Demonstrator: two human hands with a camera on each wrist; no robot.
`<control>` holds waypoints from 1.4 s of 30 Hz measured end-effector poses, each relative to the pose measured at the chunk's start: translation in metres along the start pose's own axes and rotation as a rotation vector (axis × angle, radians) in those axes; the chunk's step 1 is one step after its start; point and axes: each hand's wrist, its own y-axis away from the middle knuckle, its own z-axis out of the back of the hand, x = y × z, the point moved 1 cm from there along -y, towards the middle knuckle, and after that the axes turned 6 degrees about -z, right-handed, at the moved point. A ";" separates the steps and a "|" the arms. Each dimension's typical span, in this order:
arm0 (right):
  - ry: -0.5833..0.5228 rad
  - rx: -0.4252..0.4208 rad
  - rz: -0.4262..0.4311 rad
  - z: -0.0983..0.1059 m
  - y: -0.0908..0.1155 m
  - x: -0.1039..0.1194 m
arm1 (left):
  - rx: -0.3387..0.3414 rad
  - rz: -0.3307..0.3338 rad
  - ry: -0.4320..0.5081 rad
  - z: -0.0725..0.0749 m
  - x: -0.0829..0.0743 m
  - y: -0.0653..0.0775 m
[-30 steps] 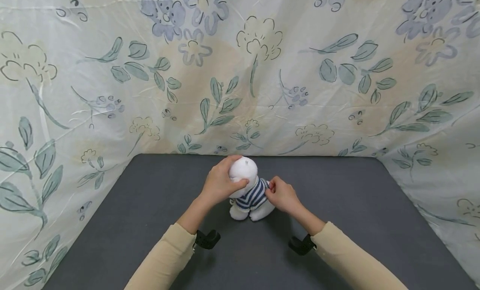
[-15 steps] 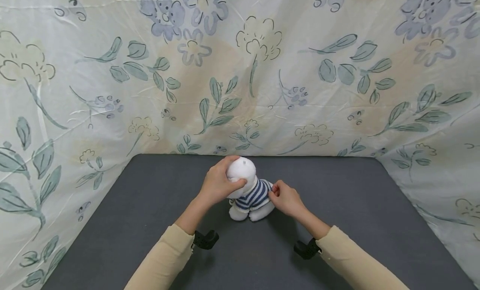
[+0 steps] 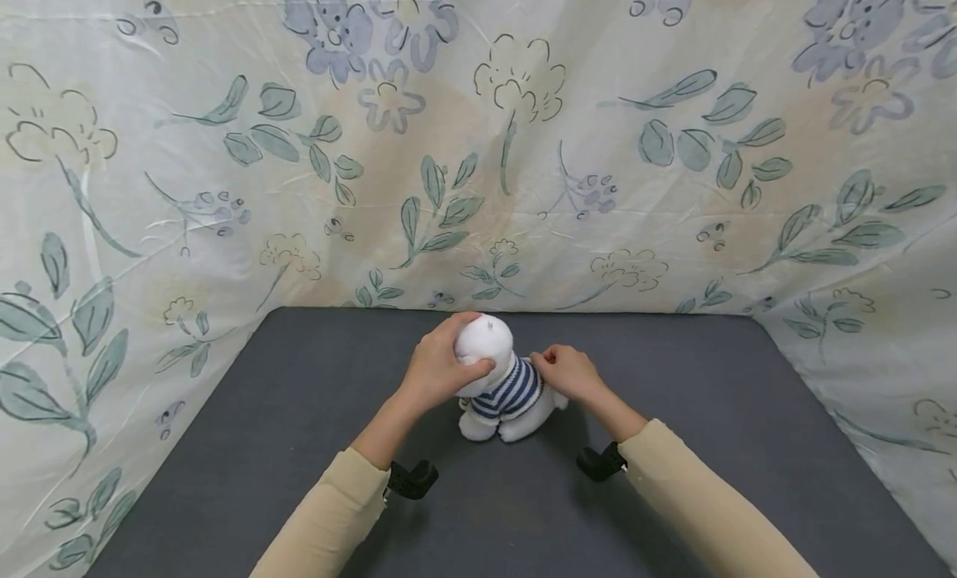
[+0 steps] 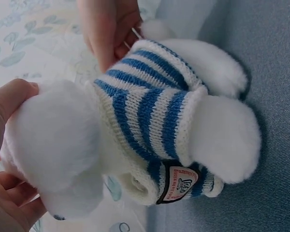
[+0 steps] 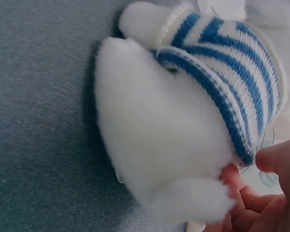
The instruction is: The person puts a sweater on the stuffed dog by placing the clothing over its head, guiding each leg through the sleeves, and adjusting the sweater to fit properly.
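Observation:
A white plush dog (image 3: 529, 418) in a blue-and-white striped knit sweater (image 4: 154, 121) stands on the dark table, head turned to the left. My left hand (image 3: 435, 360) grips its round head (image 4: 55, 130) from the side, thumb across the front and fingers behind. At the dog's back, my right hand (image 3: 570, 372) pinches the rear hem of the sweater between thumb and fingertips. Bare white fur of the rump (image 5: 150, 121) and the short tail (image 5: 193, 198) show behind the hem. A sewn patch (image 4: 179, 182) sits on the sweater. My left palm hides part of the head.
A dark grey table (image 3: 299, 511) lies under the toy. Right behind it hangs a pale floral curtain (image 3: 516, 229), which also runs along both sides. Black wrist cameras (image 3: 413, 478) hang beneath both forearms.
My right hand first drew slightly back, then moved up and left along the dog's back. The sweater's rear hem sits farther forward, with more rump fur and the tail showing. The left hand stays on the head.

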 end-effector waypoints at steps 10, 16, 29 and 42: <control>0.092 0.018 0.006 0.002 -0.003 -0.002 | -0.004 -0.010 -0.010 -0.003 -0.002 0.001; 0.100 -0.016 0.014 0.000 -0.001 -0.008 | -0.010 -0.014 -0.021 -0.003 -0.002 0.001; -0.004 -0.286 0.151 -0.009 0.022 0.004 | 0.036 -0.091 0.126 0.003 0.013 0.001; -0.136 -0.315 0.377 -0.028 0.059 0.026 | -0.004 0.264 0.415 0.005 0.041 -0.005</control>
